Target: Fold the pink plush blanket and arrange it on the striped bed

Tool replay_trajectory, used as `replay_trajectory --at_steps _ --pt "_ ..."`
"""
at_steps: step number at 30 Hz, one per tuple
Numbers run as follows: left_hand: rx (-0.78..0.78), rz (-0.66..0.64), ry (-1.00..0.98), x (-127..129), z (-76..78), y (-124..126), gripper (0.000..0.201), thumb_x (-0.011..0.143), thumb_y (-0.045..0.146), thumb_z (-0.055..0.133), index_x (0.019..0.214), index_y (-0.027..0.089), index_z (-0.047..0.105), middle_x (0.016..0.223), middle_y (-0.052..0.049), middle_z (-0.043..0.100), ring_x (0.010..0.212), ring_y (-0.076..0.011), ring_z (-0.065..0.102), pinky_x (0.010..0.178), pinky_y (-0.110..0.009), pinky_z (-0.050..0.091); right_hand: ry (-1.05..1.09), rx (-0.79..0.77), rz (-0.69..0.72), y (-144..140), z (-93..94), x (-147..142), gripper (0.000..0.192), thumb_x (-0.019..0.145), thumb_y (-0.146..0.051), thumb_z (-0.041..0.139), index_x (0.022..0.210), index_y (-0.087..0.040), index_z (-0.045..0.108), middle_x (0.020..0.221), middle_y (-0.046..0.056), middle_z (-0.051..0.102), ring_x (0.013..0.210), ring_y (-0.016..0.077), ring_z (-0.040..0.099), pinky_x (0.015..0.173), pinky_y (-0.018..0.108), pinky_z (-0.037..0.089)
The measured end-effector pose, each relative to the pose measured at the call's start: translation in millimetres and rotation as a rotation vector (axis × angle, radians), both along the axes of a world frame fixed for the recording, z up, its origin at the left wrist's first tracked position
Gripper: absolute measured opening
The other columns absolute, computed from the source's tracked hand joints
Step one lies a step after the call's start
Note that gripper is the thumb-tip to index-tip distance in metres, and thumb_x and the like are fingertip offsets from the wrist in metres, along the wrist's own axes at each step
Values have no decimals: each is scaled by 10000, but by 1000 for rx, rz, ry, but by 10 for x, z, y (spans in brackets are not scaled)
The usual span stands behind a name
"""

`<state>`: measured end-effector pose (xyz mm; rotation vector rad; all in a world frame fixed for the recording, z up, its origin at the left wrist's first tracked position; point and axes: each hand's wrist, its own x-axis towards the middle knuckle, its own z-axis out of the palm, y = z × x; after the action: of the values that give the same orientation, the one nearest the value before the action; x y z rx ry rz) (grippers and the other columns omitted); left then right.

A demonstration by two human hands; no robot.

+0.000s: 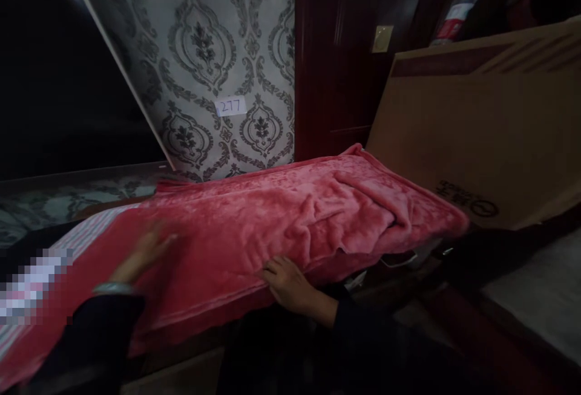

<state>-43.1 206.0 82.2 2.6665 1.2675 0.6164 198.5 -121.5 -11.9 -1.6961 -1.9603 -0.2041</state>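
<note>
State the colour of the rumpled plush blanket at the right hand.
The plush blanket is pinkish red, seen in the head view.

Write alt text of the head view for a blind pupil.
A person's right hand touches a rumpled, pink plush blanket; the blurred left hand is over it. Beyond are grey patterned wallpaper bearing white paper marked 277 and a brown cardboard box.

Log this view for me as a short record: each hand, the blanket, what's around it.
left hand: motion-blurred, at the blanket's left part; contact unclear
right hand: fingers at the near edge; grip unclear
pink blanket: rumpled toward the right, smoother at left
left end: striped cloth
wall: card reading 277
right side: cardboard box, bottle behind its top edge
</note>
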Motion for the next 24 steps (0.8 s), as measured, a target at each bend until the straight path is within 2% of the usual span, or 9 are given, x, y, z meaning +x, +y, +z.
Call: replay_trajectory --at_steps 4,6,8,11,15,17,19,21,24 --pt "-74 -227 158 1251 -64 -357 742 891 500 455 1468 32 462 1580 -228 416 1500 -326 347 1232 -455 282 81 129 92 -175 69 99 251 944 -132 544 1153 -199 668 1089 69 692 976 191 597 859 334 486" --pt "-57 -253 214 1666 -161 -542 728 933 468 405 1507 22 414 1605 -233 374 1517 -318 315 1239 -458 265 139 237 67 -284 136 290 235 959 -169 527 1137 -207 677 1081 78 707 977 196 622 860 344 503" --pt "-17 -218 260 1913 -307 -691 678 962 416 357 1524 39 400 1608 -224 375 1513 -323 321 1222 -510 282 216 354 -45 -394 214 606 269 968 -174 492 1157 -214 679 1085 89 715 994 207 638 873 370 519" --pt "108 -144 310 2042 -538 -813 617 983 362 311 1514 72 438 1589 -221 408 1477 -355 371 1168 -602 317 342 555 -310 -562 344 1287 285 970 -210 472 1159 -222 685 1101 90 719 1040 221 645 933 409 522" --pt "201 -135 355 2029 -678 -807 605 995 355 287 1511 89 457 1583 -209 423 1466 -348 390 1149 -584 350 482 695 -828 -791 585 2364 352 904 -254 464 1168 -173 682 1175 134 696 1103 253 626 984 443 506" --pt "217 -131 359 2017 -682 -787 597 991 346 305 1512 100 462 1570 -204 445 1456 -340 409 1141 -571 368 541 609 -1116 -884 728 2845 468 873 -214 439 1293 -116 622 1291 175 645 1174 252 599 1025 429 481" --pt "255 -130 356 2010 -677 -779 587 986 332 323 1505 104 475 1556 -202 464 1442 -336 429 1131 -555 385 572 531 -1279 -950 840 3221 534 851 -184 452 1357 -58 568 1372 226 582 1272 273 544 1080 440 434" --pt "283 -131 362 2005 -679 -781 578 989 324 317 1499 111 487 1556 -189 471 1438 -326 435 1124 -535 397 602 449 -1371 -987 881 3465 530 835 -184 507 1339 -34 579 1357 261 578 1294 313 527 1082 479 421" --pt "280 -118 382 1998 -695 -781 577 998 332 301 1500 117 488 1563 -171 467 1436 -316 440 1122 -517 403 618 279 -1432 -1002 807 3598 419 776 -215 655 1157 -41 688 1103 248 688 1105 347 630 950 495 495"
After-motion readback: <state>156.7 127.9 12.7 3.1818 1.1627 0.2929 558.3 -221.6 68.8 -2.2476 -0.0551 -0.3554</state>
